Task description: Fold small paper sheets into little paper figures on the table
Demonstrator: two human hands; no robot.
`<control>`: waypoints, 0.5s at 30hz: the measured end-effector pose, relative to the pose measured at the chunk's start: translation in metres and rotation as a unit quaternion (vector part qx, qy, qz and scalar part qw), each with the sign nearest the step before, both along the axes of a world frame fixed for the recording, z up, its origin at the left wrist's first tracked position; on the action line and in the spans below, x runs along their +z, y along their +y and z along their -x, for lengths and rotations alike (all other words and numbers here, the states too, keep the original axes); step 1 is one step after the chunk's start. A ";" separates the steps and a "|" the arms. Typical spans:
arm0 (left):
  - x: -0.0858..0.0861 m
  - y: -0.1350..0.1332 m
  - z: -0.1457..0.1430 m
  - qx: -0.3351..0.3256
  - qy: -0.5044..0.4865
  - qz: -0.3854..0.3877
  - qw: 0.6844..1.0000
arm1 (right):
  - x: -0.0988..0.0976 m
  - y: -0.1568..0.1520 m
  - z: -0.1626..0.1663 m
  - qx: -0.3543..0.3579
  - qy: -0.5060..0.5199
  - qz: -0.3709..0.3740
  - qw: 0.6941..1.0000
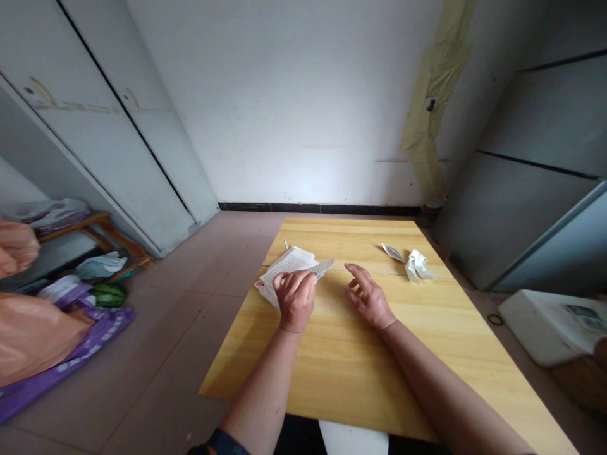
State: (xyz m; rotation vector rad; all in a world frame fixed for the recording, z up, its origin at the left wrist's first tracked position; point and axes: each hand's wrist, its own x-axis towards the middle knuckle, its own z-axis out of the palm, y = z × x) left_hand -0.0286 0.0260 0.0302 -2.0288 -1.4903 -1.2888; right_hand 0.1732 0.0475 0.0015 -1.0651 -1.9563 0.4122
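My left hand (296, 298) is closed on a narrow strip of printed paper (325, 268), whose free end sticks out to the right above the table. Under and behind that hand lie printed paper sheets (294, 260), with a small red mark at their left corner. To the right, my right hand (367, 297) hovers over the wooden table (351, 366) with its fingers apart and nothing in them. Farther right rest a folded paper piece (392, 253) and a crumpled or folded white paper (417, 265). Part of the sheets is hidden by my left hand.
A thin white stick-like thing (286, 244) lies by the sheets' far edge. Right of the table stand a white box (545, 325) and a grey fridge-like cabinet (531, 158). On the left floor are a watermelon (109, 295) and a purple bag (104, 338).
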 end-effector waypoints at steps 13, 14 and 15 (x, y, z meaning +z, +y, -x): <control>-0.018 0.004 -0.017 -0.165 -0.047 -0.008 0.985 | 0.012 0.008 -0.026 0.047 0.285 0.207 0.935; -0.020 0.005 -0.017 -0.158 -0.054 -0.001 0.986 | 0.014 0.006 -0.026 0.051 0.288 0.220 0.930; -0.022 0.006 -0.016 -0.149 -0.058 0.008 0.987 | 0.017 0.005 -0.025 0.051 0.292 0.224 0.928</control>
